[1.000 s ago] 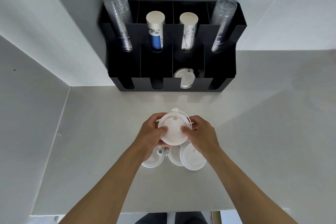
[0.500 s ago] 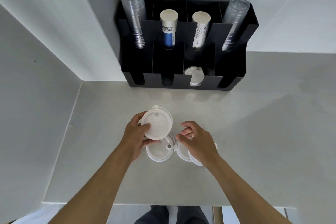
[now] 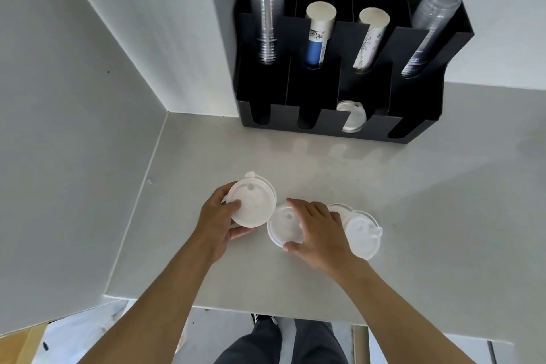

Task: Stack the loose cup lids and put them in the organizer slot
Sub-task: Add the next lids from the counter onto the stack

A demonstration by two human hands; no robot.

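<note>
Both bare forearms reach forward side by side. The left hand (image 3: 217, 226) curls thumb and fingers round a lid stack (image 3: 254, 204). The right hand (image 3: 320, 235), palm down, spans a single lid (image 3: 280, 226) between fingers and thumb.

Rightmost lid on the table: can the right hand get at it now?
Probably yes: the rightmost lid lies uncovered beside the right hand, though that hand grips the middle lid. The left hand holds a stack.
</note>
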